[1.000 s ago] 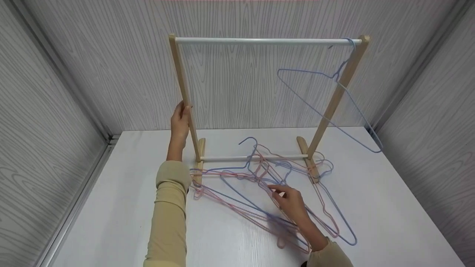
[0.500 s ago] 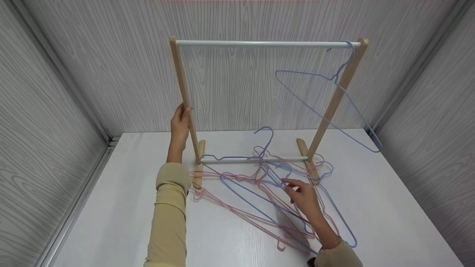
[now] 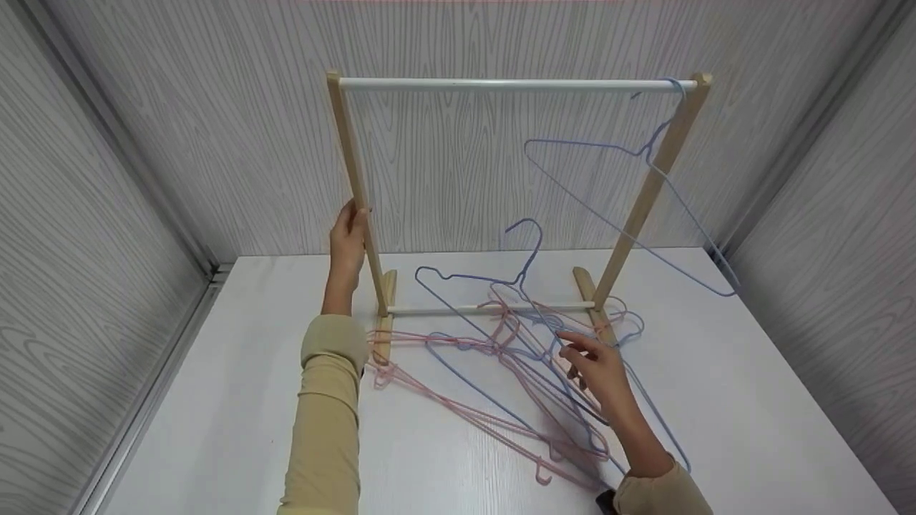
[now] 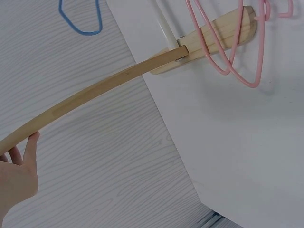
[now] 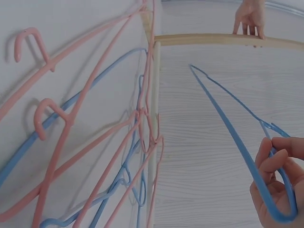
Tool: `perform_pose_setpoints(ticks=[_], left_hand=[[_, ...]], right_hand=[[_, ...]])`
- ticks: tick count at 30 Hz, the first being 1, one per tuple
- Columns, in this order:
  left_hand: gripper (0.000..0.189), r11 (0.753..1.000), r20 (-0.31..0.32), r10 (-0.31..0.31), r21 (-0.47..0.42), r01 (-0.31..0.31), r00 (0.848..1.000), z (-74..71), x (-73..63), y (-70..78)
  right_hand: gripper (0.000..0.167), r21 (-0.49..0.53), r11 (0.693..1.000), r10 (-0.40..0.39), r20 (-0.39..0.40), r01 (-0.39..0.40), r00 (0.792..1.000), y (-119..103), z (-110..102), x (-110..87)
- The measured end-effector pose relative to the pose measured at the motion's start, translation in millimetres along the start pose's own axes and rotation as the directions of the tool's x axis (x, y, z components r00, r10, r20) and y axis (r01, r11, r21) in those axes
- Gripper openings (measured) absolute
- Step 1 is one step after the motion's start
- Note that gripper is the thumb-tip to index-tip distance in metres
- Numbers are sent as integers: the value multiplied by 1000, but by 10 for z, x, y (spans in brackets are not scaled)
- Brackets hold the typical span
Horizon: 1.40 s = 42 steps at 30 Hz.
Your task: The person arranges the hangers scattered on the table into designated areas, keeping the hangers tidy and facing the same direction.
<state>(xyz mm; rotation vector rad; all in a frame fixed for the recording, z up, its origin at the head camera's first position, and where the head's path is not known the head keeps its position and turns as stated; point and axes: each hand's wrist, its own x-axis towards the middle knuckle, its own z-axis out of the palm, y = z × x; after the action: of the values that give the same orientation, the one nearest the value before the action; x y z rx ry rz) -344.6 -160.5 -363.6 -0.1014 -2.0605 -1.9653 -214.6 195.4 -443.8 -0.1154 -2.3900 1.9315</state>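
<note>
My left hand [image 3: 348, 239] grips the left wooden post [image 3: 349, 150] of a small clothes rack partway up; in the left wrist view its thumb and fingers sit round the wood. My right hand [image 3: 597, 368] pinches a blue wire hanger [image 3: 469, 277] by its right sloping arm. The hanger stands raised over the pile, hook up and pointing left, below the rack's white top bar [image 3: 501, 84]. In the right wrist view thumb and fingers close round the blue wire, and the hanger's end loops below the hand. Another blue hanger [image 3: 572, 143] hangs at the bar's right end.
Pink hangers [image 3: 458, 408] and several blue ones lie tangled on the white table [image 3: 193, 400], overlapping the rack's lower white bar [image 3: 429, 309] and right foot. The right wooden post [image 3: 644, 200] stands beside the hung hanger. Grey wood-grain panels [image 3: 444, 179] enclose the back and sides.
The right hand has moved up and to the right, lifting the blue hanger out of the pile toward the rack's middle. The left hand has stayed on the post.
</note>
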Motion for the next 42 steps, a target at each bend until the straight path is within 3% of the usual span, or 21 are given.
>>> perform_pose_setpoints(ticks=[5,12,17,22,27,34,38,42], left_hand=[[49,1000,-2,11,13,-11,1000,19,-53,85],[52,1000,-10,23,14,-23,1000,-15,73,-107],[53,999,-21,49,18,-49,999,-15,124,-222],[54,999,-33,44,27,-43,998,-15,128,-239],[53,1000,-28,28,-1,-28,999,-35,111,-196],[49,1000,-9,19,-1,-19,1000,-4,-21,30],[50,1000,-7,14,9,-14,1000,-3,-34,52],[52,1000,-6,14,18,-14,1000,-16,48,-77]], right_hand=[[28,67,998,-5,-29,7,1000,-136,-51,2],[31,90,995,-47,-51,51,998,-352,-173,30],[31,67,989,-131,-64,135,989,-582,-307,74],[30,40,968,-242,-93,247,966,-849,-440,151],[28,67,947,-303,-127,313,944,-1070,-515,241],[26,192,907,-346,-166,374,924,-1197,-595,406],[26,194,916,-321,-166,350,932,-1161,-632,485],[28,143,946,-271,-140,291,952,-1091,-658,534]])
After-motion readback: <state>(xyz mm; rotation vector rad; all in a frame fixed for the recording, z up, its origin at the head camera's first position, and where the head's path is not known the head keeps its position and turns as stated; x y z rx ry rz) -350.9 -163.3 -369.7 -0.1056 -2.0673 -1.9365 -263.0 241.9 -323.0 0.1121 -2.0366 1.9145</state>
